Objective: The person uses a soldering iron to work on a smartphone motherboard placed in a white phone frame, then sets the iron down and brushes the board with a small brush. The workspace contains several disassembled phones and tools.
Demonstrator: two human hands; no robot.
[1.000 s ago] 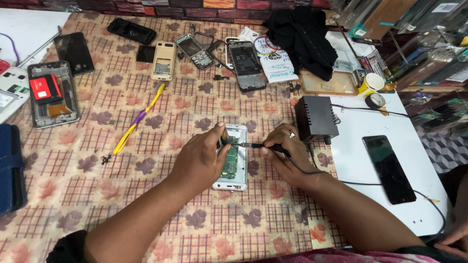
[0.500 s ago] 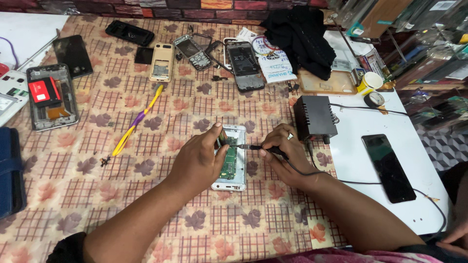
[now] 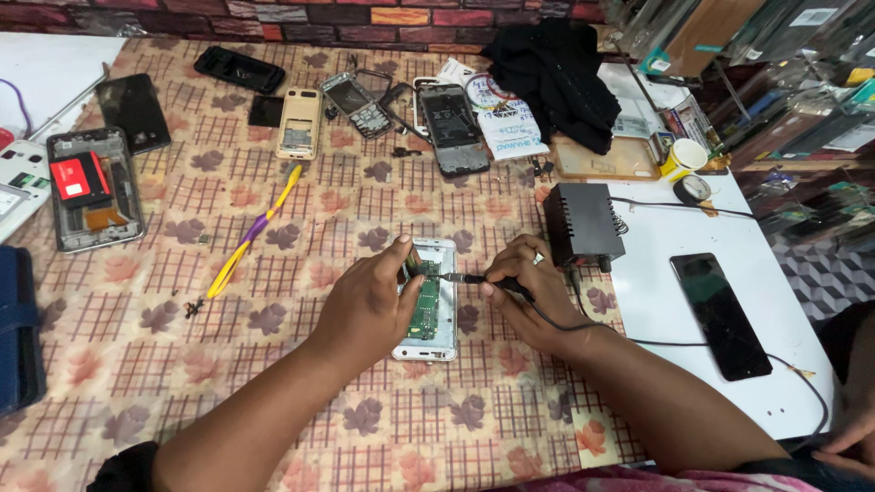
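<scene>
A: Head view first: any containers on the desk [image 3: 301,419]?

B: A small yellow cup with a white lid [image 3: 683,158] stands at the far right edge of the patterned cloth, beside a round dial [image 3: 695,189]; what is inside it cannot be told. An opened phone shell [image 3: 85,187] at the far left holds a red card [image 3: 77,176] in its frame.

A: And the hands?

B: Both forearms come up from the bottom edge and meet over an opened white phone [image 3: 428,301] lying flat near the middle of the desk, its green circuit board [image 3: 425,301] showing. The left hand [image 3: 369,305] lies palm down on the phone's left side, wrist low on the cloth. The right hand [image 3: 529,292] comes in from the right, its heel resting on the desk.

A: How do the fingers stand?

B: The left fingers [image 3: 398,258] are curled over the phone's upper left edge, pressing it down. The right fingers [image 3: 503,273] are closed in a pen grip round a thin black soldering iron [image 3: 483,280], whose tip points left and meets the top of the board. Its cable [image 3: 583,325] runs back past the wrist, towards the black power box [image 3: 581,223] just beyond the hand.

A: Anything else close by?

B: A yellow and purple tool [image 3: 251,233] lies to the left, and a dark phone [image 3: 720,314] lies on the white mat [image 3: 775,364] at right
</scene>
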